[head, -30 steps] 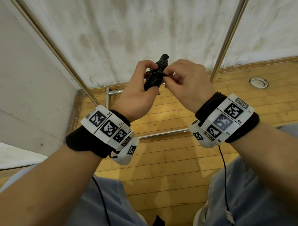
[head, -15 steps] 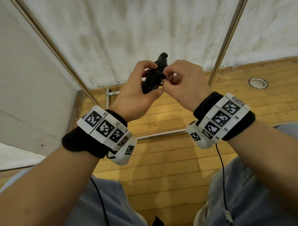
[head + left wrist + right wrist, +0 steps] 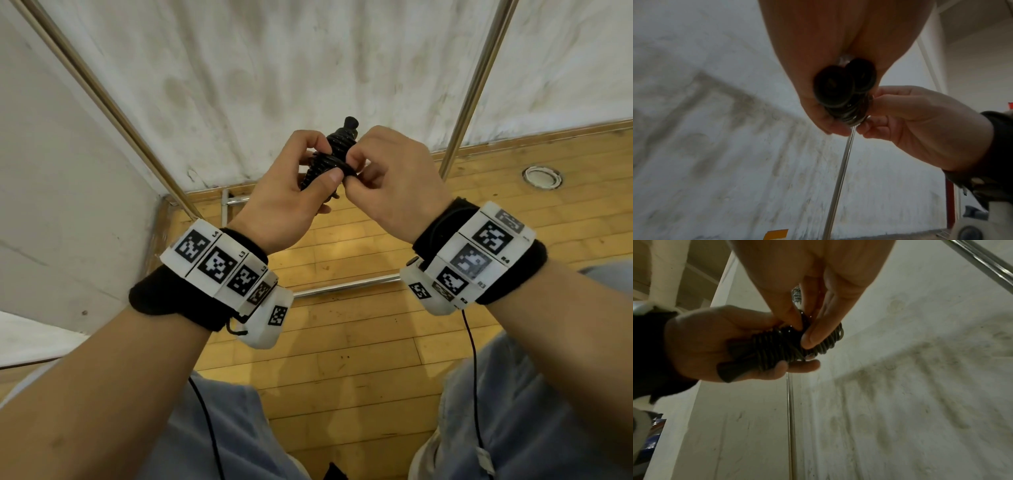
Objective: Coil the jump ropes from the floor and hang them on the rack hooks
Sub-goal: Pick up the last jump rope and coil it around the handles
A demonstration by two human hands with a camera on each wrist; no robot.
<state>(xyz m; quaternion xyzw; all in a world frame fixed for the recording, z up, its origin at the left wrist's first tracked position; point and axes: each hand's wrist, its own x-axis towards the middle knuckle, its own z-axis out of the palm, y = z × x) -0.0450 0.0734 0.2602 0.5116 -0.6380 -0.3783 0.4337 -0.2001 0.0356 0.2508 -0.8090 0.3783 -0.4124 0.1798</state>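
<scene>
Both hands point(image 3: 342, 185) around coiled rope point(image 3: 330, 159)

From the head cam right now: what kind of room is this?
Probably a gym or sports hall, in a corner. The floor is strip hardwood with a round metal floor socket, the walls are scuffed white, and both hands hold a black jump rope wound round its handles, before a metal rack.

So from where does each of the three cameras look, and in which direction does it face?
Head: above, facing down; left hand and right hand, wooden floor.
Left wrist: under the left palm, facing up at the white wall; right hand enters.
Right wrist: under the right palm; left hand enters.
All share the black jump rope wound round its handles.
</scene>
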